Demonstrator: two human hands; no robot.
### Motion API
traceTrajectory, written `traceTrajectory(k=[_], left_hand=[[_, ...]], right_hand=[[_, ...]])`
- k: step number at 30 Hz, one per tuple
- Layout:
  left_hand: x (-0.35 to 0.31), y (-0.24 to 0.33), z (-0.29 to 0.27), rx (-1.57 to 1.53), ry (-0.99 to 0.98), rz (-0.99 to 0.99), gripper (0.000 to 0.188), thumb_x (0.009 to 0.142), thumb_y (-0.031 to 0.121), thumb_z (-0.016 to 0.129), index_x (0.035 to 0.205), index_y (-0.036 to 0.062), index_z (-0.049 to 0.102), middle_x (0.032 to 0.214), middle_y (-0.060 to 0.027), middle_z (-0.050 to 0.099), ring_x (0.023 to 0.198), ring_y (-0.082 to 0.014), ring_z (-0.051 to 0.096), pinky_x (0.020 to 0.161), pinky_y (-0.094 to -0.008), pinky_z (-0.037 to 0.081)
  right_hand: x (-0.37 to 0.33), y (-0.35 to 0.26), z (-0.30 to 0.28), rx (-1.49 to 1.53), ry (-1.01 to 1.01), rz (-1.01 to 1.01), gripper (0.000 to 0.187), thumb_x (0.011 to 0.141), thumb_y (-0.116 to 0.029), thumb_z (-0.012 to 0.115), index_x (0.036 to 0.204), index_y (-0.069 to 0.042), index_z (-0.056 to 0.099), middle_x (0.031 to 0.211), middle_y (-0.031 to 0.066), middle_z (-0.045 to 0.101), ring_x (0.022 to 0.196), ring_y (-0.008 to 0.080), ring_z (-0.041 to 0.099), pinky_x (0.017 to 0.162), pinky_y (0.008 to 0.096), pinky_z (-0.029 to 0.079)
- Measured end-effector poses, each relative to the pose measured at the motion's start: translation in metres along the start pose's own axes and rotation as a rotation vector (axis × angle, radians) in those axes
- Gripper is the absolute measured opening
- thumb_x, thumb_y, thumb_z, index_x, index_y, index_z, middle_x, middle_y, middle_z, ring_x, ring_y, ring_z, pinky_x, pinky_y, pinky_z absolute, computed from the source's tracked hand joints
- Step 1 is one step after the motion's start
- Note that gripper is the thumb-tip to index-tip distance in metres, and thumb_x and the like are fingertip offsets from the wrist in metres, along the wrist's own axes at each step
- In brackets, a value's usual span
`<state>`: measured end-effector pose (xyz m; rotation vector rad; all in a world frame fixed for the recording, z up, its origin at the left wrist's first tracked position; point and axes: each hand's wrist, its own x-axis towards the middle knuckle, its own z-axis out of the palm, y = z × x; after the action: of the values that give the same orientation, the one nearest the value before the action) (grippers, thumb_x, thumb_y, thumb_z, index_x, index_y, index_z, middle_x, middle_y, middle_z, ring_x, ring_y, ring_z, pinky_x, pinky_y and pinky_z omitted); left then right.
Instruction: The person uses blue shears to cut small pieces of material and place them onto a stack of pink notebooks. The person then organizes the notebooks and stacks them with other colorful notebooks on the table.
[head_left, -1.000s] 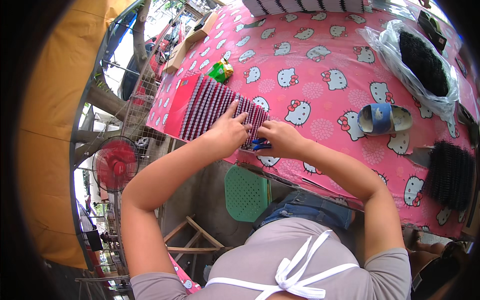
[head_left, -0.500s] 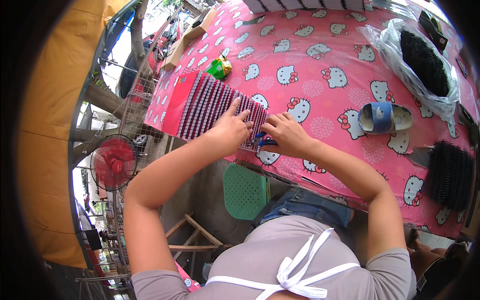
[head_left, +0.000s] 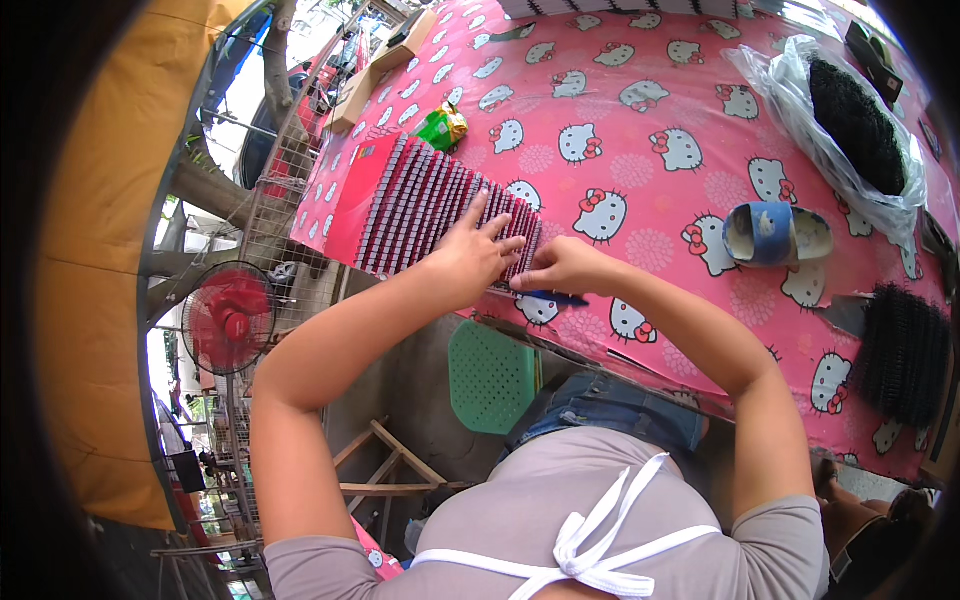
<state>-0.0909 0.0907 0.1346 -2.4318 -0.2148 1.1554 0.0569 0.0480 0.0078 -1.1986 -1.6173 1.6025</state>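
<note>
Several red notebooks (head_left: pixel 410 210) lie fanned out in an overlapping row at the table's near left, their edges lined with rows of small pale binding loops. My left hand (head_left: pixel 472 256) rests on the right part of the row, fingers spread and pressing lightly from above. At the row's near right corner, my right hand (head_left: pixel 572 268) is closed, thumb and fingertips drawn together against the edge of the last notebook. A blue-handled tool that looks like pliers (head_left: pixel 558 298) shows below that hand, its handles pointing right; its jaws are hidden.
A pink patterned cloth (head_left: pixel 640 180) covers the table. A green and yellow packet (head_left: pixel 440 128) lies behind the notebooks. To the right are a blue slipper (head_left: pixel 775 235), black coils in a plastic bag (head_left: pixel 850 125) and more black coils (head_left: pixel 900 350). A green stool (head_left: pixel 490 378) stands below the edge.
My right hand has turned and its fingertips have come down to the notebook's corner. The blue handles, earlier angled up at the row, now lie flatter and point right. My left hand stays nearly in place.
</note>
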Motion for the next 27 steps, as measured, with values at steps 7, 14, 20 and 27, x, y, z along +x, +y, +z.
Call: traceTrajectory(k=[7,14,20,27], left_hand=[[0.004,0.005,-0.003,0.020,-0.116,-0.032,0.048,0.083,0.021,0.055,0.130,0.0132,0.051,0.140,-0.0006,0.043,0.136,-0.0231,0.028,0.111,-0.0584,0.009],[0.007,0.006,-0.007,0.034,-0.151,-0.034,0.047,0.083,0.021,0.055,0.129,0.0130,0.052,0.140,-0.0010,0.044,0.136,-0.0230,0.029,0.111,-0.0586,0.008],[0.009,0.006,0.000,-0.010,-0.107,-0.030,0.050,0.083,0.022,0.055,0.132,0.0141,0.049,0.142,-0.0009,0.041,0.137,-0.0228,0.027,0.111,-0.0589,0.006],[0.010,0.008,-0.005,0.018,-0.160,-0.024,0.047,0.083,0.021,0.056,0.130,0.0136,0.051,0.142,-0.0007,0.041,0.136,-0.0235,0.028,0.111,-0.0583,0.008]], right_hand=[[-0.011,0.019,0.015,-0.835,0.475,-0.621,0.049,0.068,-0.040,0.074,0.102,-0.009,0.057,0.099,0.0091,0.053,0.100,0.0263,0.052,0.085,0.0408,0.040],[0.004,0.007,-0.003,-0.379,0.070,-0.271,0.041,0.072,-0.040,0.074,0.081,-0.002,0.064,0.074,0.0119,0.063,0.067,0.0259,0.063,0.063,0.0368,0.050],[-0.001,-0.001,-0.001,-0.267,0.038,-0.065,0.049,0.074,-0.047,0.071,0.079,0.001,0.064,0.074,0.0136,0.064,0.068,0.0275,0.064,0.063,0.0404,0.051],[-0.008,0.025,0.014,-0.900,0.516,-0.644,0.050,0.069,-0.039,0.074,0.103,-0.009,0.055,0.097,0.0085,0.054,0.097,0.0253,0.054,0.083,0.0398,0.041]])
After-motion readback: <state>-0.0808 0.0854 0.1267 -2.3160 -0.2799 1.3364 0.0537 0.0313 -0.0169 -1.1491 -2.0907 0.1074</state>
